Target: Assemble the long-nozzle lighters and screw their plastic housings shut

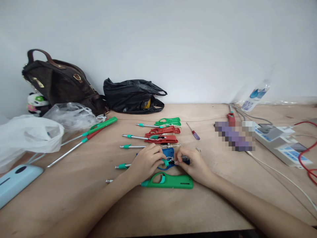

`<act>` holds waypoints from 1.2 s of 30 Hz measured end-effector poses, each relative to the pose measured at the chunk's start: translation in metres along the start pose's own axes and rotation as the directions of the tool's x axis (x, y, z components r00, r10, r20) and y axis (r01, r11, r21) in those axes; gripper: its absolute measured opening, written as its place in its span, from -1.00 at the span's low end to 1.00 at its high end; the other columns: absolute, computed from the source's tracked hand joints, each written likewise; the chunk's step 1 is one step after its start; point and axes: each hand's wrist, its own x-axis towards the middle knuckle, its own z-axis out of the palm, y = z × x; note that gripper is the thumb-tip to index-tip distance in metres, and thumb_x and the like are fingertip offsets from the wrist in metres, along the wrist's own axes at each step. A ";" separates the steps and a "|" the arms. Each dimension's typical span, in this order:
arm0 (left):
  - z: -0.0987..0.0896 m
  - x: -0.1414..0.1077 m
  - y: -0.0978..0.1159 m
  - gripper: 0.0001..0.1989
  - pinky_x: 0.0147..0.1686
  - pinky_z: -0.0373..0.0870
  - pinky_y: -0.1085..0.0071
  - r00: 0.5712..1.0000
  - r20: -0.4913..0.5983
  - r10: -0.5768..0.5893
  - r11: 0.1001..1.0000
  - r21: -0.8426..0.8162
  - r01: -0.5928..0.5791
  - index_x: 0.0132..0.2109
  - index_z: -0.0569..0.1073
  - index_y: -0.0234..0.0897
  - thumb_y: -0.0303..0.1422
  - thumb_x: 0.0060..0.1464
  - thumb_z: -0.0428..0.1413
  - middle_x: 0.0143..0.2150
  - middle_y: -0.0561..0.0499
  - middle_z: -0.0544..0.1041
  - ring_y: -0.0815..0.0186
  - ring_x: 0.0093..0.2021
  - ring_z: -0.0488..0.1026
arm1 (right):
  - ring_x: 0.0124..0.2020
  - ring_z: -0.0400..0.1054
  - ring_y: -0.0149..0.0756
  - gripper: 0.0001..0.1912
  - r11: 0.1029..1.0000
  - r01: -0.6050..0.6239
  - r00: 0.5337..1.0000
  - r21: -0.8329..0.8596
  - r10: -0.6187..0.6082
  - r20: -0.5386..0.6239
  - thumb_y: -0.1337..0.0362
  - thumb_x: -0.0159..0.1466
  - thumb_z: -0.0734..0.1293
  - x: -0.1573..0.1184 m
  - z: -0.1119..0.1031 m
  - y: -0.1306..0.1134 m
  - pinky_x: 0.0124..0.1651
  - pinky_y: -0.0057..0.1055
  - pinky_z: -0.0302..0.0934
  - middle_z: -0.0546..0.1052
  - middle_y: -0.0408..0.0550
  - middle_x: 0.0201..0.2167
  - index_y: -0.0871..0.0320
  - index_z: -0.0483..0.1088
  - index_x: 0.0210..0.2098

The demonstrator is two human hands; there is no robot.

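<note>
Between the forearms, bare tabletop runs from the near edge up to the green lighter. The left hand and right hand flank the opened blue lighter. Toward the far edge, the opened red lighter and black bag obstruct; rightward, a lane holds only the screwdriver and small screws before the power strip.

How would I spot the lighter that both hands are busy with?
On the wooden table, find the closed green lighter lying nearest the person. Just beyond it, between the left hand and the right hand, lies the opened lighter. Its blue casing sets it apart: no other lighter on the table has one.
</note>
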 end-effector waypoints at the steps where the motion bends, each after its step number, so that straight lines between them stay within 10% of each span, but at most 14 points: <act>1: 0.000 0.000 0.001 -0.91 -0.24 0.26 0.37 1.000 -0.003 -0.001 1.000 -0.004 0.001 -0.27 0.46 -0.29 -0.51 0.19 0.08 -0.25 -0.01 0.45 0.23 -0.20 0.29 | -0.38 0.30 -0.34 -0.76 1.000 0.005 1.000 0.003 -0.005 -0.004 0.53 0.15 0.25 0.000 0.000 0.000 -0.28 -0.43 0.14 0.45 -0.15 -0.42 0.10 0.15 -0.49; 36: 0.007 0.001 0.003 -0.89 -0.28 0.22 0.39 0.996 0.015 0.091 0.991 0.097 -0.092 -0.23 0.44 -0.33 -0.53 0.22 0.02 -0.23 -0.04 0.43 0.25 -0.26 0.28 | -0.37 0.31 -0.31 -0.72 1.000 -0.017 0.999 -0.010 0.017 0.032 0.46 0.14 0.29 0.001 -0.002 0.002 -0.27 -0.38 0.16 0.48 -0.15 -0.41 0.09 0.08 -0.53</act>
